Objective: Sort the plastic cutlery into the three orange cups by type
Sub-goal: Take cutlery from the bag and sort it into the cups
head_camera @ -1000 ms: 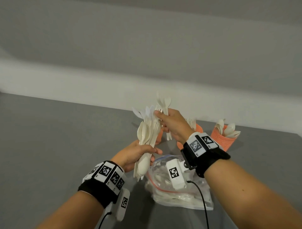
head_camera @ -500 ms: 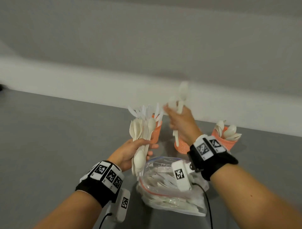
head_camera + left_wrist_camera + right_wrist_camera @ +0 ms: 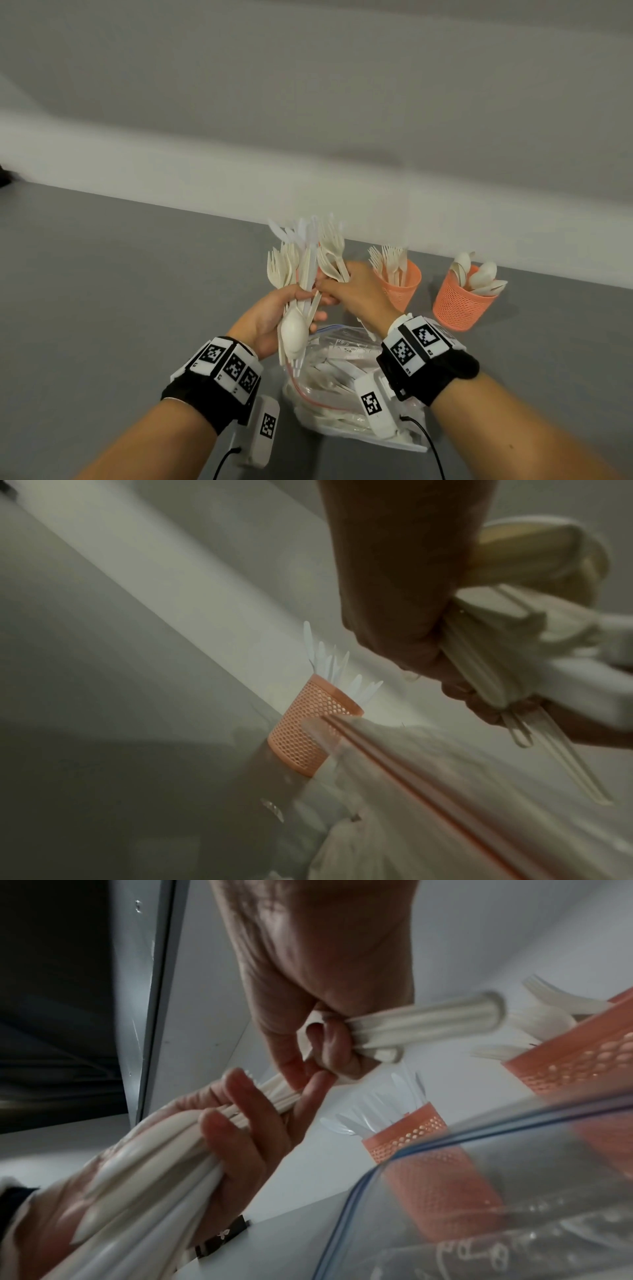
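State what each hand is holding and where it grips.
The left hand grips a mixed cutlery bundle around the middle. The right hand grips a few forks by their handles.

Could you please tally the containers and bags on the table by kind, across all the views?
Orange cups: 3, one with forks, one with spoons, one with knives, mostly hidden behind the hands in the head view.
Clear plastic bags: 1, lying in front of the cups.
Total: 4
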Motion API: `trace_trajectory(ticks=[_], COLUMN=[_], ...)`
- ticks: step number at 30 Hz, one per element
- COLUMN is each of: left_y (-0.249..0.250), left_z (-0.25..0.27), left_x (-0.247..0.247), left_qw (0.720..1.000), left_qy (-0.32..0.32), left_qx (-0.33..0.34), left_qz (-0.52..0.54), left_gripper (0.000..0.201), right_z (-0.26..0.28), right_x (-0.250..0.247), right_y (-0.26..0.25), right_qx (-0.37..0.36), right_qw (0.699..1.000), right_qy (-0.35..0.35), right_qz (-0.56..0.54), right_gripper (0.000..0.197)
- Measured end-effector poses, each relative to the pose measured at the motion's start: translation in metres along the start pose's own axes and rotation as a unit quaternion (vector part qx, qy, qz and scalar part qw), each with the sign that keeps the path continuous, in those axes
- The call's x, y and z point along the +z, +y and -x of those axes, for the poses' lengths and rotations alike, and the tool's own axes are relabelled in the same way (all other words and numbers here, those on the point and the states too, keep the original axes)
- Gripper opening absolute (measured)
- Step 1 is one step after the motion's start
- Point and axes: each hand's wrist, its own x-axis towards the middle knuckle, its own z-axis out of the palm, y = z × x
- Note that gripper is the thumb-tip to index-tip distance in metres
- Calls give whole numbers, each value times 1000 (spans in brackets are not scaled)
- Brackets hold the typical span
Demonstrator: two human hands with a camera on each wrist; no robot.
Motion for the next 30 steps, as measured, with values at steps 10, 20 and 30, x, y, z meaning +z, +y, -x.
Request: trace_trajectory(ticks=[10,20,30], left_y=[-3,0,1], left_z=[2,2,-3], left_x=[-1,-8,-5], left_qw=[995,997,996], left_qy=[-7,-21,3], left_qx=[34,22,56], left_qz=[-95,-73,-72], left_gripper=[23,21,29], right_z=[6,-2,-1], right_x=[4,0,4], right_y=[-13,-14,-7], right_qx=[67,161,145], right_qw=[992,967,964], right_qy=[-88,-161,-128], right_qz=[59,-111,-183], right_gripper=[21,15,12])
